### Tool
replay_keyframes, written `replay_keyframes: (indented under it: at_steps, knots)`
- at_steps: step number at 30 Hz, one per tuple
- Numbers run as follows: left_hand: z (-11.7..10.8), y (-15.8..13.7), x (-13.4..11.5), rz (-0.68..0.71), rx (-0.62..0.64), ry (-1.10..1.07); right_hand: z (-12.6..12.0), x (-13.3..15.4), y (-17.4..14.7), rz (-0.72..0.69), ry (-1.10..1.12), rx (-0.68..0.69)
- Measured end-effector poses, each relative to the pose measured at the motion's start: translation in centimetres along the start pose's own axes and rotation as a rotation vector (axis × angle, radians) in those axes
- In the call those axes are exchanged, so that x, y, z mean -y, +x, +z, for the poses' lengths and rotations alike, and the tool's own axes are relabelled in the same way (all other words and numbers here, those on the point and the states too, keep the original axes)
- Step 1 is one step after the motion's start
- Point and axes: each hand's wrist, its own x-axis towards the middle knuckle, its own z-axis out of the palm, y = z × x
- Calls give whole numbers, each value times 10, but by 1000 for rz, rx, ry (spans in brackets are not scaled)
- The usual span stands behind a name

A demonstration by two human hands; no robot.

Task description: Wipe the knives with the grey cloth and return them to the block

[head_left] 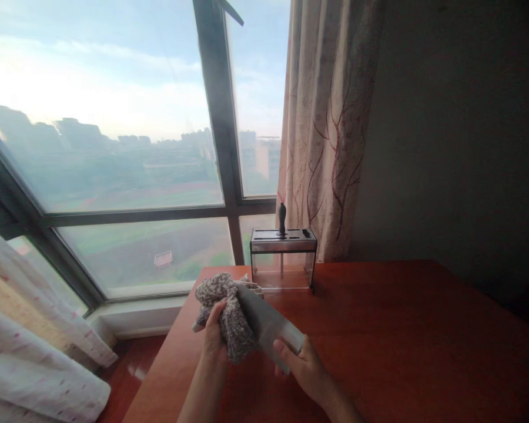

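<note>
A broad-bladed cleaver (264,320) is held at a slant over the table. My right hand (306,367) is closed on its near end, with the thumb lying along the metal. The handle is mostly hidden by my fingers. My left hand (215,335) grips a fluffy grey cloth (235,320), which is bunched over the far end of the blade and covers it. Just beyond the cloth stands a clear knife block (283,242) with a dark slotted top. One black handle (282,218) sticks up out of it.
The reddish-brown wooden table (388,341) spreads under my hands and to the right. Behind it are a large window (136,211) and a patterned curtain (326,129). Another curtain (35,358) hangs at the lower left, and a dark wall (445,147) rises on the right.
</note>
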Motion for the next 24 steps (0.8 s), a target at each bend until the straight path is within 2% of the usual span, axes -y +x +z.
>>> replay_keyframes:
  at_steps: [3, 5, 9, 12, 14, 17, 20, 22, 24]
  knots:
    - [4, -3, -1, 111, -18, 6, 0, 6, 2, 101, 245, 21]
    - [6, -5, -3, 169, -31, 12, -1, 9, 3, 127, 330, 12]
    - [7, -6, -12, 248, -49, 36, -3, 10, 3, 119, 292, 34]
    - [7, -4, -16, 260, -69, 60, -5, 5, 2, 69, 138, 68]
    - [8, -1, -16, 267, -92, 79, -7, 0, 1, -5, -45, 37]
    - [9, 2, -13, 287, -138, 98, -10, -6, -4, -219, -460, 1]
    - [8, 5, -9, 297, -169, 94, -9, -5, -10, -485, -804, 45]
    - [6, 7, -8, 289, -172, 93, -7, -2, -13, -581, -898, 65]
    - [4, 8, -8, 268, -168, 94, -5, -1, -16, -596, -897, 73]
